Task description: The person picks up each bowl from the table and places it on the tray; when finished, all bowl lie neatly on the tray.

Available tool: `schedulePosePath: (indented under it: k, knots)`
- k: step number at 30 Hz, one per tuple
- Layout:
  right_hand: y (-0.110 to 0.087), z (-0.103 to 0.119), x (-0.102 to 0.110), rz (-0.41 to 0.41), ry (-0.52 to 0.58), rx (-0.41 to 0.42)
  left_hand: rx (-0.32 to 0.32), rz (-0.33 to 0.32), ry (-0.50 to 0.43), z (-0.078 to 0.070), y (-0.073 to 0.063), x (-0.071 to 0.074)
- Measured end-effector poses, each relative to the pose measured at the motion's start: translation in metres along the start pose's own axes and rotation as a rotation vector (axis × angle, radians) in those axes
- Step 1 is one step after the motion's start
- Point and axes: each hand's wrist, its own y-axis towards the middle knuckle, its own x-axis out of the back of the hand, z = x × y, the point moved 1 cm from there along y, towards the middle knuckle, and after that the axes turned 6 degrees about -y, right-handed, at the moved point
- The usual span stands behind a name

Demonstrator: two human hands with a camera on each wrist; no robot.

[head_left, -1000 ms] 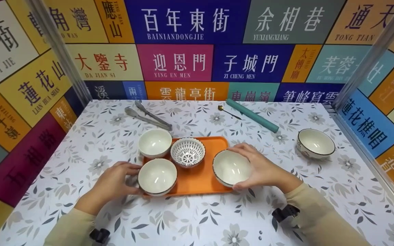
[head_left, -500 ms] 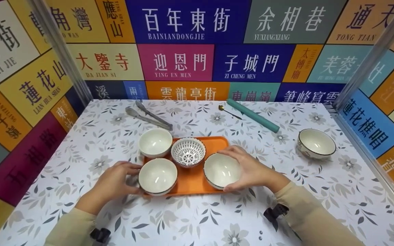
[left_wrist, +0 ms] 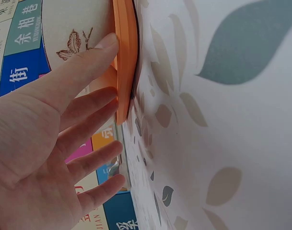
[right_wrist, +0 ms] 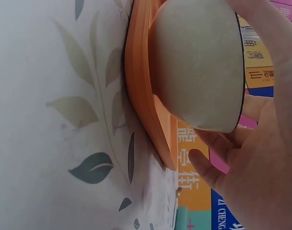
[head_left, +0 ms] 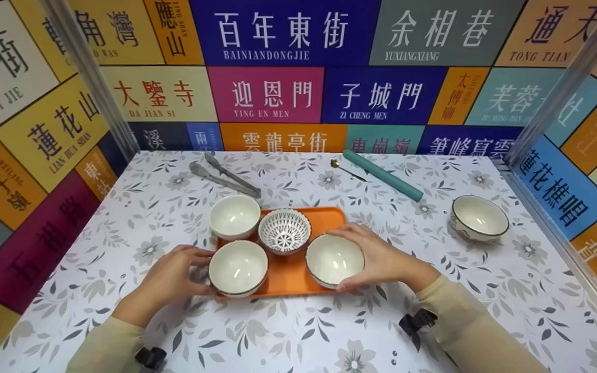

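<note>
On the orange tray (head_left: 288, 287), my right hand (head_left: 376, 259) holds a cream bowl (head_left: 335, 260) by its right side, thumb at the front and fingers behind. In the right wrist view the bowl's dark rim (right_wrist: 241, 72) faces the palm, and its base is down in the tray. My left hand (head_left: 176, 274) is at the tray's left edge, beside another cream bowl (head_left: 239, 268). Seen from the left wrist, its thumb and fingertips touch the tray's edge (left_wrist: 128, 57), the fingers fairly straight and spread. Behind are a plain white bowl (head_left: 235, 217) and a black-and-white patterned bowl (head_left: 284, 232).
A further dark-rimmed bowl (head_left: 480, 217) stands on the floral tablecloth at the right. Along the back lie metal tongs (head_left: 226, 178), a small gold-headed spoon (head_left: 347, 170) and a green rolled sheet or stick (head_left: 384, 175). Lettered panels wall the table's back and sides.
My right hand has moved the cream bowl left over the tray, and slightly toward me. The left hand and the other bowls have stayed where they were.
</note>
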Motion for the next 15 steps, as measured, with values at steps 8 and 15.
schedulePosePath:
  k: [8, 15]
  knots:
    - [-0.010, -0.002, 0.008, -0.027, 0.027, -0.032, 0.012, 0.008, -0.015, 0.002, 0.001, -0.001]
    - [-0.027, -0.020, 0.022, -0.136, 0.062, -0.098, 0.010, 0.008, -0.036, 0.001, 0.002, -0.001]
